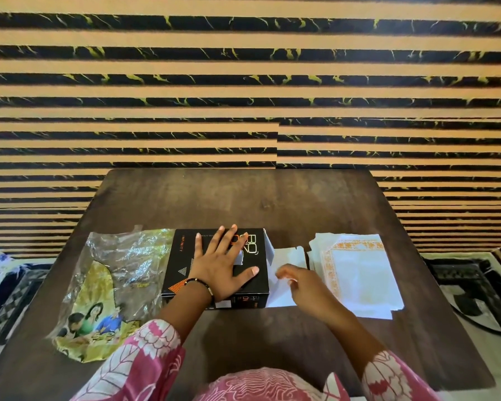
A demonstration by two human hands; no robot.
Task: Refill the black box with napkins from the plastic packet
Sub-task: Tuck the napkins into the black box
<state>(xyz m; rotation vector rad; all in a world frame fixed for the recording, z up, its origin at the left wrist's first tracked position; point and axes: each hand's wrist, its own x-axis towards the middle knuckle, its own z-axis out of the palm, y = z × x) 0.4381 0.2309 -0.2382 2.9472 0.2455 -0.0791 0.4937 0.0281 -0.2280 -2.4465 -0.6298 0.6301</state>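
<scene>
The black box lies flat in the middle of the brown table, its right end flaps open. My left hand presses flat on the box's top with fingers spread. At the box's open right end my right hand pinches white paper, a napkin or the end flap; which one I cannot tell. A stack of white napkins with an orange border print lies on the table to the right. The crumpled plastic packet lies left of the box, flattened.
The table's far edge meets a wall of black and tan stripes. Patterned cushions or mats lie beyond the left and right sides of the table. My pink and white sleeves fill the near edge of the view.
</scene>
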